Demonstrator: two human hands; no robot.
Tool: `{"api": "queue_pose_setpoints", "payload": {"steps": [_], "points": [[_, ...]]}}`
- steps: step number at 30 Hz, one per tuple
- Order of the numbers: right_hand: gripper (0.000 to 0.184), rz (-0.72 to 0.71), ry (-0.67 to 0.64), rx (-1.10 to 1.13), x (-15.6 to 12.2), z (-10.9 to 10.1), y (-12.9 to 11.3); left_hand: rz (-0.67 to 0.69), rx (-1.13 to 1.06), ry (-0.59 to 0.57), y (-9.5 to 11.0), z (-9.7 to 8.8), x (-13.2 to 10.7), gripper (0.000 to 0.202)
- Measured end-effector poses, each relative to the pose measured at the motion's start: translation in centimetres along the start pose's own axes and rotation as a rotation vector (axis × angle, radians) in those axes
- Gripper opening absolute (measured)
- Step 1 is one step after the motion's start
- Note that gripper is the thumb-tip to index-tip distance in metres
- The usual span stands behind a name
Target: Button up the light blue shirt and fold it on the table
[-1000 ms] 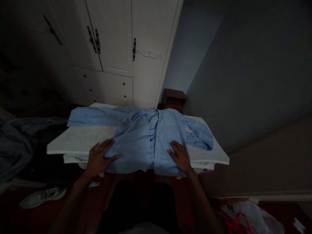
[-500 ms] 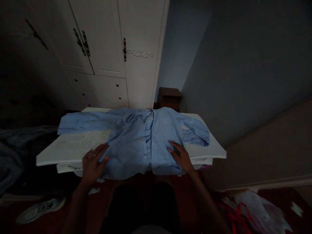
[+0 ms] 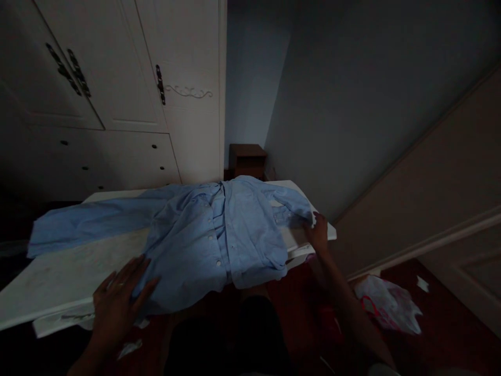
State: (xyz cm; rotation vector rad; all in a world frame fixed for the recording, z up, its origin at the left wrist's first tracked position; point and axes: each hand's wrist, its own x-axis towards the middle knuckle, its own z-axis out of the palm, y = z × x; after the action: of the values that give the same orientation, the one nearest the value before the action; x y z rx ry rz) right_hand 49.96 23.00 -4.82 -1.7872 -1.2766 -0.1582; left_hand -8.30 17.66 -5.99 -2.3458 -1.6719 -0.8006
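While the pale-blue shirt [image 3: 183, 256] lies front-up across the white worktop [image 3: 90, 269], its front gapes, light buttons [image 3: 218, 263] down one edge, creases everywhere, hem over the near side! One sleeve [image 3: 90, 222] stretches out flat; the other [image 3: 291, 198] doubles back. Left hand [image 3: 115, 303] at the shirt's side edge, fingers spread wide; right hand [image 3: 320, 234] at the folded sleeve, fingers narrow, whether pinching cloth I cannot tell. Beyond, wardrobe [image 3: 195, 130] shut, drawers [image 3: 121, 156] shut, brown cabinet [image 3: 248, 151] dark inside. Down on the red floor [image 3: 285, 297], a whitish plastic bag [image 3: 391, 303], contents unclear!
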Motion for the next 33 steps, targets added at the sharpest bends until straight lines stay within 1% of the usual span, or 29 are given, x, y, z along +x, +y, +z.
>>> {"api": "queue_pose_setpoints", "payload": {"steps": [1, 2, 4, 6, 8, 10, 11, 12, 13, 14, 15, 16, 17, 18, 19, 21, 22, 23, 24, 25, 27, 29, 31, 32, 33], "points": [[0.058, 0.018, -0.007, -0.127, 0.9, -0.4, 0.9, 0.007, 0.001, -0.003, -0.1, 0.0, 0.0, 0.047], [0.059, 0.047, -0.057, -0.239, 1.8, -0.7, 1.6, 0.009, 0.003, 0.002, -0.1, 0.0, -0.1, 0.048], [0.052, 0.096, -0.220, -0.382, 3.3, -1.1, 2.4, 0.010, 0.009, 0.013, 0.0, 0.1, -0.1, 0.049], [0.034, 0.105, -0.359, -0.422, 4.6, -1.2, 2.6, 0.003, 0.006, 0.029, 0.2, 0.2, -0.1, 0.052], [0.016, 0.090, -0.407, -0.415, 6.0, -1.4, 2.4, -0.010, -0.007, 0.035, 0.4, 0.3, -0.1, 0.055], [0.009, 0.088, -0.383, -0.413, 7.5, -2.0, 1.8, -0.028, -0.023, 0.045, 0.6, 0.3, 0.0, 0.058], [0.010, 0.081, -0.334, -0.412, 8.2, -2.5, 1.4, -0.030, -0.028, 0.045, 0.6, 0.3, 0.0, 0.059], [0.016, 0.054, -0.250, -0.405, 8.9, -3.0, 1.0, -0.032, -0.031, 0.049, 0.6, 0.2, 0.0, 0.059], [0.023, 0.003, -0.145, -0.392, 9.4, -3.5, 0.5, -0.030, -0.031, 0.052, 0.6, 0.2, 0.1, 0.059], [0.028, -0.071, -0.040, -0.372, 9.9, -3.9, -0.1, -0.025, -0.027, 0.053, 0.5, 0.2, 0.1, 0.058], [0.031, -0.161, 0.038, -0.349, 10.1, -4.2, -0.6, -0.020, -0.021, 0.047, 0.5, 0.2, 0.1, 0.056], [0.032, -0.255, 0.064, -0.327, 10.2, -4.4, -1.1, -0.020, -0.013, 0.044, 0.5, 0.1, 0.1, 0.055], [0.032, -0.340, 0.021, -0.310, 10.1, -4.4, -1.5, -0.020, -0.006, 0.040, 0.5, 0.1, 0.1, 0.053], [0.032, -0.404, -0.090, -0.300, 9.9, -4.2, -1.8, -0.019, 0.000, 0.035, 0.5, 0.1, 0.1, 0.051], [0.032, -0.445, -0.242, -0.287, 9.4, -3.9, -1.9, -0.019, 0.002, 0.032, 0.5, 0.1, 0.1, 0.050], [0.032, -0.474, -0.547, -0.251, 8.0, -3.2, -1.7, -0.032, 0.003, 0.037, 0.6, 0.0, 0.2, 0.047], [0.031, -0.468, -0.656, -0.230, 7.1, -2.9, -1.4, -0.036, -0.002, 0.040, 0.7, 0.0, 0.2, 0.047], [0.030, -0.457, -0.716, -0.211, 6.2, -2.7, -1.0, -0.039, -0.011, 0.042, 0.7, 0.0, 0.2, 0.046], [0.030, -0.447, -0.730, -0.200, 5.2, -2.6, -0.6, -0.041, -0.022, 0.047, 0.8, 0.0, 0.2, 0.046], [0.031, -0.437, -0.713, -0.193, 4.1, -2.7, -0.3, -0.044, -0.032, 0.052, 0.8, 0.0, 0.2, 0.046], [0.034, -0.415, -0.626, -0.190, 2.0, -3.1, 0.1, -0.042, -0.043, 0.060, 0.8, 0.0, 0.2, 0.045], [0.035, -0.382, -0.498, -0.165, -0.3, -3.7, -0.2, -0.041, -0.030, 0.067, 0.7, 0.1, 0.2, 0.046], [0.033, -0.339, -0.368, -0.070, -2.8, -4.2, -1.5, -0.062, -0.018, 0.058, 0.7, 0.2, 0.2, 0.049], [0.031, -0.311, -0.320, 0.011, -4.2, -4.3, -2.6, -0.085, -0.018, 0.054, 0.6, 0.3, 0.2, 0.052], [0.029, -0.285, -0.306, 0.097, -5.7, -4.4, -3.9, -0.114, -0.024, 0.052, 0.6, 0.4, 0.2, 0.054]]}}
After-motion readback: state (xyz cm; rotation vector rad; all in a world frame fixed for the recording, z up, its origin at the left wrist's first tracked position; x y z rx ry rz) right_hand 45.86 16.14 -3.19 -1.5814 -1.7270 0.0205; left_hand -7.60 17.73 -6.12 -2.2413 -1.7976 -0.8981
